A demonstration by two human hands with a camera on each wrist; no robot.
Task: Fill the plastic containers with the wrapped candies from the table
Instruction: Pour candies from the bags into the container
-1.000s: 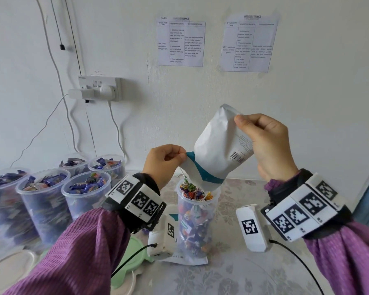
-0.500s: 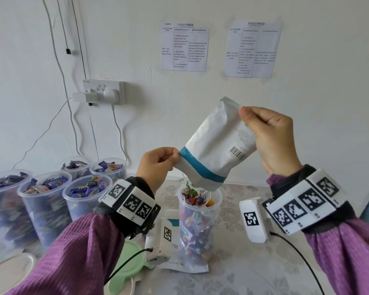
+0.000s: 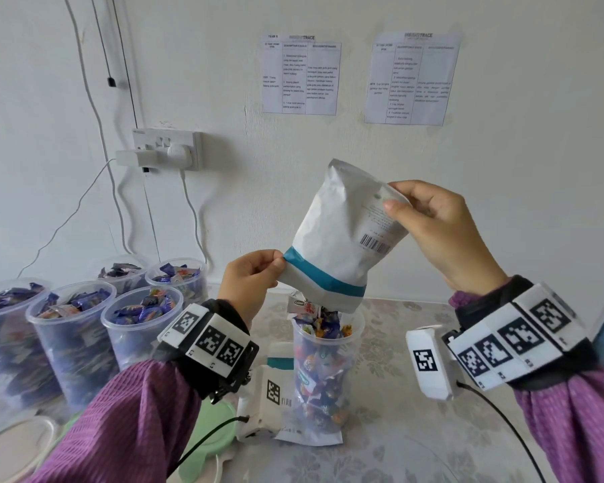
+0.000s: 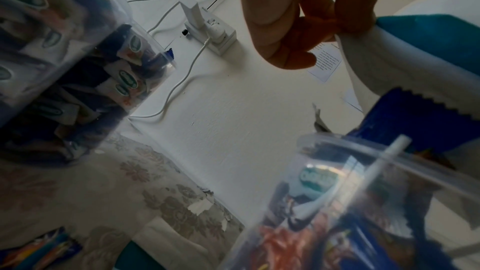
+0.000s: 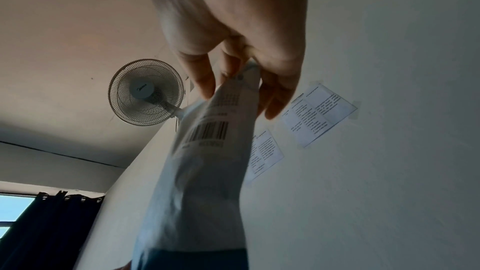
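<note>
**Tipping candy from a bag into a tub**

Holding a white bag (image 3: 342, 238) upside down with 2 hands, mouth down, right over the tall clear tub (image 3: 325, 374) in the middle of the table (image 3: 398, 447). Left hand (image 3: 251, 278) pinching the bag's low edge by the blue stripe, thumb and fingers shut tight on it. Right hand (image 3: 443, 235) pinching the top corner near the barcode, fingers curled round it. Wrapped candies (image 3: 319, 324) piled up to the tub's rim, touching or almost touching the bag's mouth; too blurry up close to tell which. Standing off to the left by the wall, 5 more tubs (image 3: 74, 343), all full. Lying under the left arm, a green lid (image 3: 210, 444).
</note>
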